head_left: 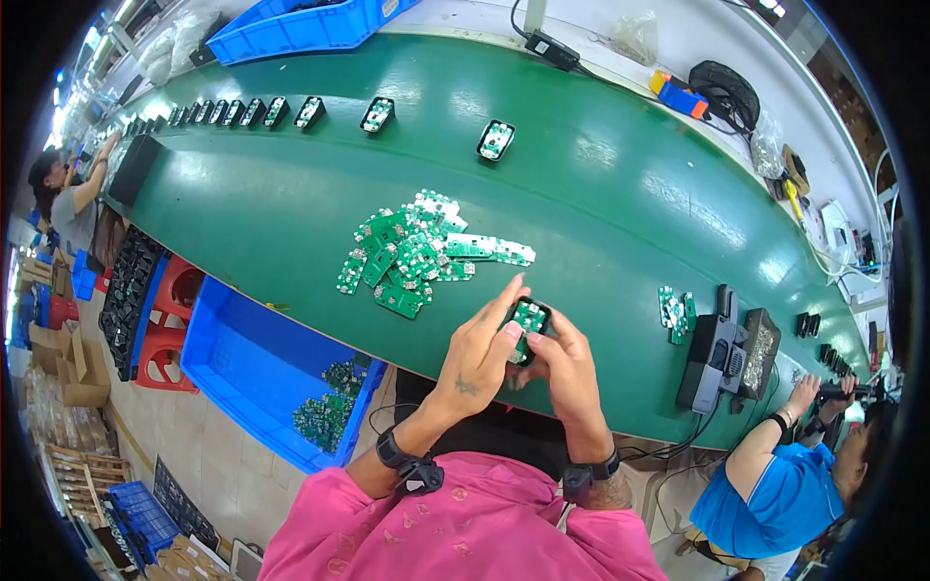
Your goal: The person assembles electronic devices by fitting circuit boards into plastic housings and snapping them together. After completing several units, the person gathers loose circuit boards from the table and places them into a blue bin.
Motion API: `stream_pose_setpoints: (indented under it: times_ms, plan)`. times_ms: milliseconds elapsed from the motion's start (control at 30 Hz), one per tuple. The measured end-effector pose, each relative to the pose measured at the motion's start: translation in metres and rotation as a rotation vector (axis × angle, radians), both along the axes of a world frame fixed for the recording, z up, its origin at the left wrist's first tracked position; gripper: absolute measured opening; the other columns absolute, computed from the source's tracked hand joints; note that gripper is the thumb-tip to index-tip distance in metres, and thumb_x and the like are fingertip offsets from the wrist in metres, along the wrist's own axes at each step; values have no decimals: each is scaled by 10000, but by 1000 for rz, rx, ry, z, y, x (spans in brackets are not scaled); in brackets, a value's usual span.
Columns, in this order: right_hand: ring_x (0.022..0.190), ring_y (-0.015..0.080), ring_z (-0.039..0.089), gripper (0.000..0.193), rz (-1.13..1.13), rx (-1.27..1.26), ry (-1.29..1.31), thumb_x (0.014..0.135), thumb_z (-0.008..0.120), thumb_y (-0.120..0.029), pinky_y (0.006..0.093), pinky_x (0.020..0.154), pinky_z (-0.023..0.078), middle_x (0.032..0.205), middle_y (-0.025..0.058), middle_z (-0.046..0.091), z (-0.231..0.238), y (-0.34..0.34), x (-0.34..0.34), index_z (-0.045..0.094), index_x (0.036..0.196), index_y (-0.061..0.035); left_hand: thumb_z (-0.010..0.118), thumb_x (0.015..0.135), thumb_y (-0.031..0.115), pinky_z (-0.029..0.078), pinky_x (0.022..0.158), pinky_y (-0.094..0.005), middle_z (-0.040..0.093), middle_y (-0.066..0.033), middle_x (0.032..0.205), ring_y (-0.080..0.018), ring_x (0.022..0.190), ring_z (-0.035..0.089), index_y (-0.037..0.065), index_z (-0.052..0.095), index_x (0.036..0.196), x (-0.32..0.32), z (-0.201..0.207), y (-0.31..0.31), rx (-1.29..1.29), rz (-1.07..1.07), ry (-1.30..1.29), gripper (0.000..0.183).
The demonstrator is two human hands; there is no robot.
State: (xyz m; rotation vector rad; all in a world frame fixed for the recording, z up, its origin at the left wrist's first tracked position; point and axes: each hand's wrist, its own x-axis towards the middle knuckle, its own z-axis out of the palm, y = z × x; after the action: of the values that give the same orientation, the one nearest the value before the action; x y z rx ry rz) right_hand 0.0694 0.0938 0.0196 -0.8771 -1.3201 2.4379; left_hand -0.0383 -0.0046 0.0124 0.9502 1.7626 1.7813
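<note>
Close to the near edge of the green table, my left hand and my right hand are closed around a small black casing. A green circuit board sits in its opening, and both thumbs press on or beside the board. Just beyond my fingers lies a loose heap of green circuit boards, with a short strip of boards reaching to the right. Farther off, a black casing with a board in it stands at the right end of a line of similar casings.
A blue bin with more boards hangs below the table's left edge. To the right are a few boards and a black device. Co-workers sit at right and far left. A blue crate stands at the back.
</note>
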Motion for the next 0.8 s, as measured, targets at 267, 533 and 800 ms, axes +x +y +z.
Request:
stream_pose_setpoints:
  times_ms: [267, 533, 800]
  plan:
    - [841, 365, 691, 434, -87, 1077, -12, 992, 478, -108, 383, 738, 540, 1000, 242, 665, 5, -19, -10, 451, 1407, 15, 441, 1053, 280, 531, 683, -419, 668, -264, 923, -400, 785, 688, -11, 546, 1339, 9, -1, 0, -59, 131, 193, 422]
    - [794, 249, 666, 347, -322, 1215, -2, 1031, 478, -192, 355, 693, 528, 978, 177, 672, -4, -32, -16, 507, 1306, 17, 446, 1041, 192, 539, 681, -413, 663, -289, 990, -414, 794, 684, -31, 483, 1399, 19, -5, -1, 43, 226, 306, 424]
    - [803, 320, 680, 332, -416, 1413, 117, 1027, 507, -180, 389, 694, 545, 1072, 214, 649, -13, -31, -15, 488, 1283, 30, 475, 1024, 154, 543, 673, -408, 671, -266, 985, -390, 783, 689, -27, 505, 1380, 16, 1, -3, 121, 186, 373, 400]
